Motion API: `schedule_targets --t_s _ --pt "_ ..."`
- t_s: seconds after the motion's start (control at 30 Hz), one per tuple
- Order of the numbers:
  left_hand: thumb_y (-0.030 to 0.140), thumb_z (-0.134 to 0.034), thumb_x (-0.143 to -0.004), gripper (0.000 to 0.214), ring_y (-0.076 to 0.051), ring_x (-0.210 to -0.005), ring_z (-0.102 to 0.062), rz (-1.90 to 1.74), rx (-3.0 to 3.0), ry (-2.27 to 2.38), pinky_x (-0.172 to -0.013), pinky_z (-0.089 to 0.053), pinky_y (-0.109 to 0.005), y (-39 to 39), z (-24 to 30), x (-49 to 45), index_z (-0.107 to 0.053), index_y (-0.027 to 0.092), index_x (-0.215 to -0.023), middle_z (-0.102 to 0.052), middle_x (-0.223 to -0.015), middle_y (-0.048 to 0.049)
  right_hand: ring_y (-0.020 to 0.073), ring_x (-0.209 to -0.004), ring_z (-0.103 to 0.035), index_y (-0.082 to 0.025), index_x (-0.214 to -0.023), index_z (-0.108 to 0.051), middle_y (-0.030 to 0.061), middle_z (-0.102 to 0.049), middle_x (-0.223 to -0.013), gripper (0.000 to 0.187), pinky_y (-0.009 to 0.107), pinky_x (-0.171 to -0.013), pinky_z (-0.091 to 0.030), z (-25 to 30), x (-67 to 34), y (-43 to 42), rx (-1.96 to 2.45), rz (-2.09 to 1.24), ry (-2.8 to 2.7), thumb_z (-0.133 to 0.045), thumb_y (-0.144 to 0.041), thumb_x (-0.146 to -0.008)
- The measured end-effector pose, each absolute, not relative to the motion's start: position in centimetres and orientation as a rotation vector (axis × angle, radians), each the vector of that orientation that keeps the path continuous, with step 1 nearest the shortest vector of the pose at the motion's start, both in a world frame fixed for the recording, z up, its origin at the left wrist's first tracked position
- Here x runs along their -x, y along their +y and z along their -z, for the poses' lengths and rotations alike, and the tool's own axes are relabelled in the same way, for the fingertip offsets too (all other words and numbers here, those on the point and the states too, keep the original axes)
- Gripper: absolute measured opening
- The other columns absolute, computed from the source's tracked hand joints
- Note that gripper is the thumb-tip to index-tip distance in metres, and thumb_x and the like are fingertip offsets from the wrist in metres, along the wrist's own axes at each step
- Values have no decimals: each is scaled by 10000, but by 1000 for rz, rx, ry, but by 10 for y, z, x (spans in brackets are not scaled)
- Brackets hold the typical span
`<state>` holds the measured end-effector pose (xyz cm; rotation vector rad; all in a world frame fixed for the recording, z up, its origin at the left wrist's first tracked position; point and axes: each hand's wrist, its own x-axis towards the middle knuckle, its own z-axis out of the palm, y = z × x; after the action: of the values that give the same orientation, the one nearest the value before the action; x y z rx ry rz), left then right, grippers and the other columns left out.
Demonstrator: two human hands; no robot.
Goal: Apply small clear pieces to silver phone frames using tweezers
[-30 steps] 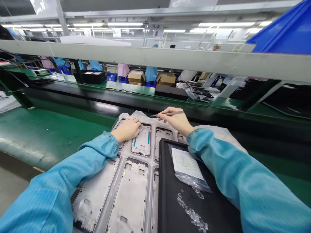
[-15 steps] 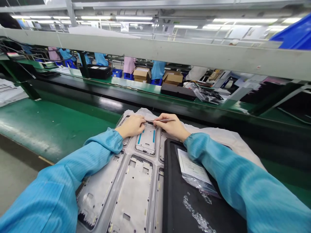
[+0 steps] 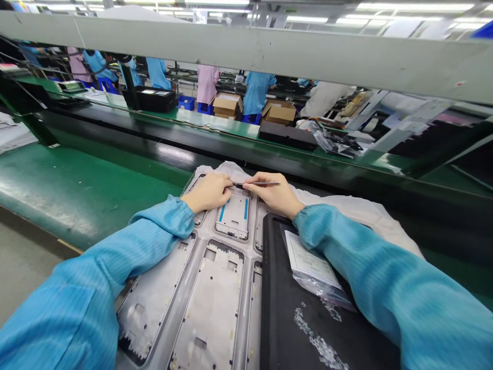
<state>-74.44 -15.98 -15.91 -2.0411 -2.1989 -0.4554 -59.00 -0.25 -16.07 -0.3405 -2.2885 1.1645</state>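
Observation:
My left hand (image 3: 208, 192) lies curled over the top of a silver metal panel (image 3: 206, 303) of joined phone mid-frames. My right hand (image 3: 271, 194) pinches slim steel tweezers (image 3: 258, 183), whose tip reaches my left fingertips. Under both hands sits one frame (image 3: 233, 218) with blue strips. Whatever lies at the tweezer tip is too small to see. To the right, a black tray (image 3: 296, 324) holds a clear bag (image 3: 318, 270) with a white paper slip, and my right sleeve lies across it.
White plastic sheeting (image 3: 346, 208) lies under the panel on a green workbench (image 3: 84, 200). A grey beam (image 3: 246, 51) crosses above. Beyond it stand another green bench, cardboard boxes (image 3: 227, 105), and people in blue and pink smocks.
My right hand has moved left, bringing the tweezer tip from apart to against my left fingertips. The whole scene has shifted upward in view.

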Motion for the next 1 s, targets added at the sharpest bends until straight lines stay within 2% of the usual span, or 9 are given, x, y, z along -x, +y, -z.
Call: schedule_targets --t_s 0.27,0.6,0.83,1.0 --pt "114 -454 -914 403 -263 -1073 -698 408 2045 -2199 -987 -528 -407 -162 155 741 -777 137 -1156 -746 -1170 -109 233 -730 -700 -196 -750 -756 82 -748 -774 517 351 -719 -582 158 592 -4 404 -1216 -2247 -841 -704 -697" --pt "131 -435 -943 376 -290 -1086 -681 291 2041 -2200 -991 -523 -420 -162 154 738 -736 99 -1166 -711 -1155 -150 235 -708 -706 -187 -754 -753 96 -749 -766 562 344 -685 -587 160 591 -2 435 -1230 -2192 -859 -729 -646" --pt "121 -449 -920 407 -301 -1126 -696 367 2029 -2216 -1022 -533 -442 -162 156 740 -730 103 -1214 -734 -1202 -135 223 -697 -690 -183 -778 -769 79 -746 -757 558 343 -689 -563 161 592 -2 376 -1203 -2224 -840 -727 -678" --pt "128 -477 -910 370 -299 -1188 -698 456 1986 -2252 -1082 -521 -443 -160 159 744 -729 109 -1181 -752 -1250 -141 216 -707 -679 -193 -760 -770 74 -754 -788 520 334 -678 -537 162 593 0 351 -1162 -2229 -840 -705 -699"
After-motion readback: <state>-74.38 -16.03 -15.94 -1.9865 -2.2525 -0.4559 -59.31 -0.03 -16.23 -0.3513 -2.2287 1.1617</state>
